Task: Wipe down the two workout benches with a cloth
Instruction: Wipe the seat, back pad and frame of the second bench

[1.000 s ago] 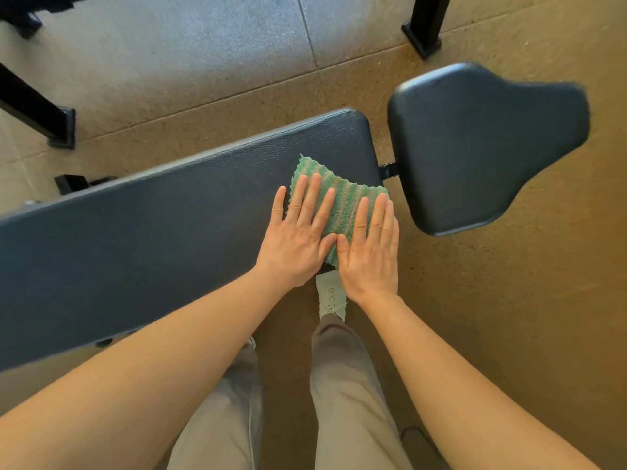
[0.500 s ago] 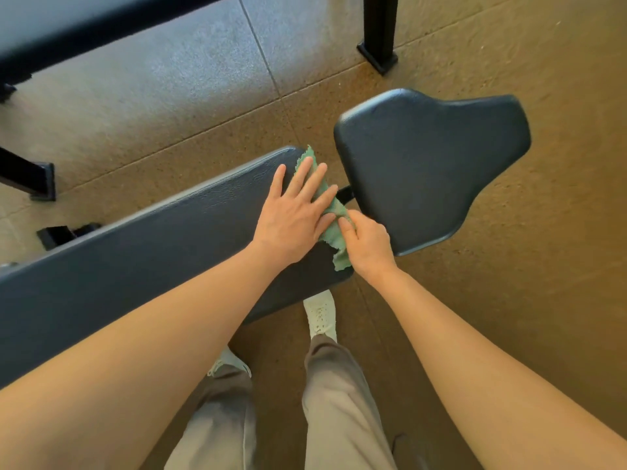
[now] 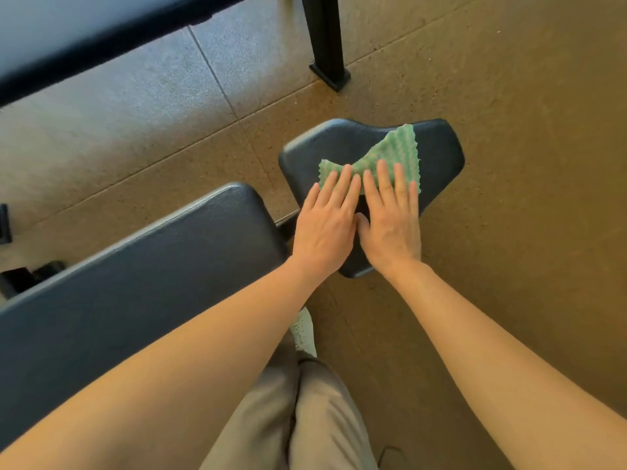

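Cloth (image 3: 393, 157) on seat (image 3: 438, 155), 2nd bench (image 3: 84, 28) beyond

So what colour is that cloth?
The cloth is green with paler wavy stripes, seen clearly in the head view, lying on the dark seat pad.

No writing, label, brand mark or number can be read anywhere: the seat pad (image 3: 437, 154), the long back pad (image 3: 152, 266), the green cloth (image 3: 397, 154) and the floor (image 3: 509, 96) show none.
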